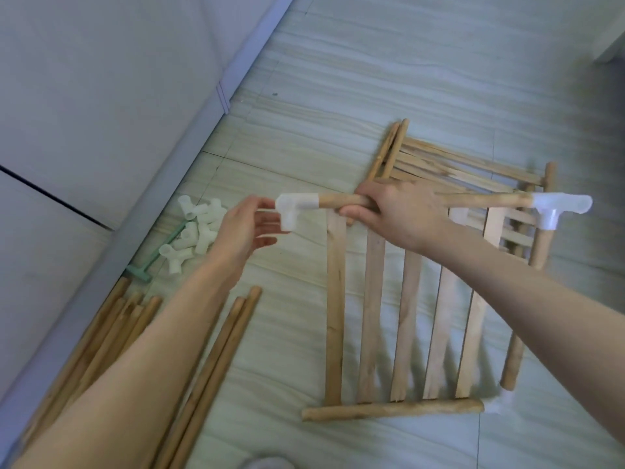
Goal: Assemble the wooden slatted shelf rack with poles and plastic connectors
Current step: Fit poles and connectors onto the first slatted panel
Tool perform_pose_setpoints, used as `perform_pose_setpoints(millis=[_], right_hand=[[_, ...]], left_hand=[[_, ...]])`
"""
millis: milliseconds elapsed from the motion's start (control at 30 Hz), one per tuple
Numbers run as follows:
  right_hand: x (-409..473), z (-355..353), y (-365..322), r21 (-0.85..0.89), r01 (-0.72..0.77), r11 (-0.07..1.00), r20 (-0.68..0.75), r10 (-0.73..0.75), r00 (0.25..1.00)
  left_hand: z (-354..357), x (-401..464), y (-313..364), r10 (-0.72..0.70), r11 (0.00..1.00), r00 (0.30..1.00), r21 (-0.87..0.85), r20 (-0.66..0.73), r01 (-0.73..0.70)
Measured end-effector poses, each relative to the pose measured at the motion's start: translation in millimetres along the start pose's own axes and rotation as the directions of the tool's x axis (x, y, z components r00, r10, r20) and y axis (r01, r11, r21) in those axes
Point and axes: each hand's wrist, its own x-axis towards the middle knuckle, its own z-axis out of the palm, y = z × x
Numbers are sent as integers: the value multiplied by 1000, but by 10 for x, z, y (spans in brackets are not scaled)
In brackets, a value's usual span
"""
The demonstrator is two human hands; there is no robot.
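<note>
1. Right hand (394, 211) curls its fingers round the top pole (422, 202) of the slatted shelf (402, 309), centre-right on the floor
2. Left hand (245, 228), fingers loosely spread, touches the white connector (295, 208) at the pole's nine o'clock end
3. Spare connectors (196, 228) heaped at nine o'clock, loose poles (216, 367) at seven

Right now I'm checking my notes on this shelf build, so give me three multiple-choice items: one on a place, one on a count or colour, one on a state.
1. Where is the pile of spare connectors?
A. on the slats
B. on the floor by the grey wall base, left of the left hand
C. in the right hand

2. How many connectors sit on the raised pole?
A. none
B. one
C. two

3. What is the right hand doing?
A. gripping the raised pole
B. lying flat on the floor
C. holding a hammer

Answers: B, they lie beyond the left hand; C, one caps each end; A, fingers curl round it.
</note>
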Motion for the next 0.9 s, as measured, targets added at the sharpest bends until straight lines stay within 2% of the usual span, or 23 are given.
perform_pose_setpoints(millis=[100, 167, 233, 300, 367, 467, 533, 567, 600, 667, 700, 733, 800, 900], right_hand=[[192, 318, 153, 4, -132, 991, 111, 131, 985], [240, 557, 198, -3, -196, 981, 186, 193, 963], [239, 810, 199, -20, -232, 972, 224, 231, 947], [205, 1019, 187, -52, -256, 965, 233, 261, 937], [162, 1166, 199, -65, -262, 963, 233, 270, 934], [86, 1257, 248, -54, -278, 959, 218, 283, 934], [32, 1255, 286, -1, -303, 953, 209, 296, 932], [8, 1240, 306, 41, -316, 948, 201, 302, 932], [-8, 1213, 322, 96, -330, 939, 188, 309, 932], [-23, 1134, 336, 199, -358, 912, 156, 331, 931], [-20, 1085, 335, 223, -367, 903, 142, 343, 929], [-21, 1038, 329, 230, -372, 899, 132, 350, 927], [-26, 944, 318, 234, -366, 901, 104, 352, 930], [-40, 794, 301, 278, -324, 904, 28, 330, 944]], left_hand=[[-295, 48, -609, -32, 939, 993, 338, -117, 70], [-443, 3, -969, -1, 784, 995, 618, -103, 65], [-517, -87, -1232, 37, 598, 999, 802, -39, 9], [-510, -162, -1396, 75, 467, 997, 883, 20, -53], [-461, -186, -1468, 100, 371, 995, 927, 16, -52], [-363, -168, -1446, 137, 153, 990, 986, 44, -65], [-287, -150, -1386, 187, 95, 978, 989, 96, -115], [-244, -140, -1337, 204, 111, 972, 984, 117, -142], [-203, -129, -1276, 207, 208, 971, 965, 117, -161], [-123, -116, -1110, 134, 544, 985, 823, 109, -165], [-75, -98, -1018, 106, 667, 986, 726, 131, -168], [-24, -75, -927, 125, 724, 981, 663, 147, -191], [79, -31, -742, 189, 776, 971, 583, 147, -240], [237, 10, -495, 189, 858, 971, 456, 148, -236]])
